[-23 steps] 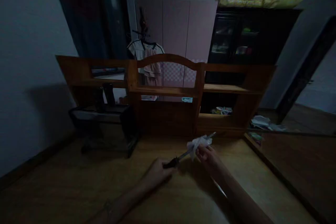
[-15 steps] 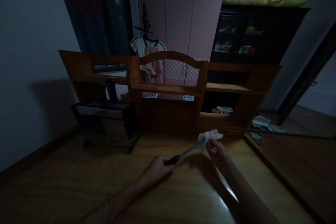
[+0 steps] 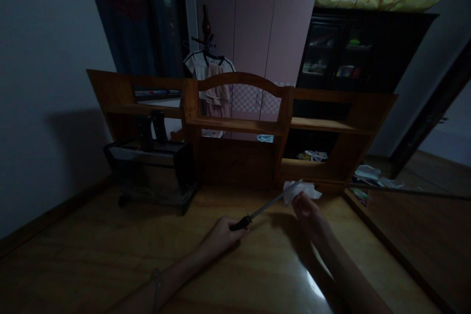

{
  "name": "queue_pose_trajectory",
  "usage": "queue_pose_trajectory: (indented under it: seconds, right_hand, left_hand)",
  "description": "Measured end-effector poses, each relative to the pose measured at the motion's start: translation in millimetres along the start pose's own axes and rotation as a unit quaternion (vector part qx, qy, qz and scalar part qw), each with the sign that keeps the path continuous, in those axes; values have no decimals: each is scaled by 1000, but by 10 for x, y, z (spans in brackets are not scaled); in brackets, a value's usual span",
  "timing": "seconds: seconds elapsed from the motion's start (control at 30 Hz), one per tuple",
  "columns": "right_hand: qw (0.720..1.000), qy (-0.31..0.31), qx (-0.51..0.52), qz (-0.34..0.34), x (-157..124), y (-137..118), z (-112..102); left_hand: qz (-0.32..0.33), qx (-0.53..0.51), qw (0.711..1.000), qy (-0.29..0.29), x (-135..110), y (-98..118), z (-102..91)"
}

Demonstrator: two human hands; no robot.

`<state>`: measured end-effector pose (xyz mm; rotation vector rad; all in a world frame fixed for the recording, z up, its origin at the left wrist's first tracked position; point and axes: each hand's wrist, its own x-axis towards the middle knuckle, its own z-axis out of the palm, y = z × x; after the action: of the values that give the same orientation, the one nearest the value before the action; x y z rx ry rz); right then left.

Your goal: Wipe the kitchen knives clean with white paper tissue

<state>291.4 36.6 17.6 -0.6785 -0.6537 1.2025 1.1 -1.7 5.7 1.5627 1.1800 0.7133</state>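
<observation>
My left hand (image 3: 223, 231) is closed around the black handle of a sharpening steel (image 3: 271, 203), whose thin grey rod points up and to the right above the table. In my right hand (image 3: 307, 210) a crumpled white tissue (image 3: 311, 190) is pinched between the fingers. The rod's tip lies across the front of the tissue and shows uncovered; whether the two touch there I cannot tell. To the left, a dark knife block (image 3: 147, 171) stands on the table with black handles (image 3: 159, 126) rising from its top.
A wooden shelf unit (image 3: 239, 162) runs along the table's far edge, behind the knife block. The wooden tabletop (image 3: 221, 279) meets a wall (image 3: 40, 108) at left. Behind stand a pink wardrobe (image 3: 252, 39) and a dark cabinet (image 3: 371, 54).
The tissue and my right hand have shifted slightly right and the tissue has opened out, so the rod's tip is now uncovered. My left hand keeps its grip on the handle.
</observation>
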Motion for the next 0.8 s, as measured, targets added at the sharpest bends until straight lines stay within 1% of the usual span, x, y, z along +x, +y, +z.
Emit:
queue_pose_trajectory:
  seconds: [0.1, 0.13, 0.2, 0.23, 0.33, 0.43, 0.53, 0.63, 0.8]
  right_hand:
    - [999, -2, -11, 48, -159, 195, 152]
    - [997, -17, -18, 76, -234, 259, 220]
    - [984, -75, -25, 158, -399, 373, 360]
    - [978, -98, -27, 182, -481, 420, 424]
    - [965, -143, -36, 215, -662, 505, 556]
    - [965, -150, -26, 215, -698, 501, 594]
    - [968, -148, -21, 204, -648, 436, 587]
    - [972, -148, -27, 182, -597, 355, 578]
    - [982, -102, -20, 156, -528, 216, 548]
  left_hand:
    - [3, -21, 1000, 0, 5, 2, 2]
    - [2, -24, 1000, -2, 4, 5, 1]
    - [1, -25, 1000, -12, 3, 18, -3]
    - [5, -25, 1000, -18, 1, 26, -5]
    - [40, -13, 999, -29, -7, 55, -13]
    - [54, 13, 998, -25, -17, 72, -17]
    - [39, 36, 998, -23, -21, 65, -18]
    - [39, 43, 998, -20, -18, 47, -19]
    - [35, 30, 999, -24, -9, 17, -15]
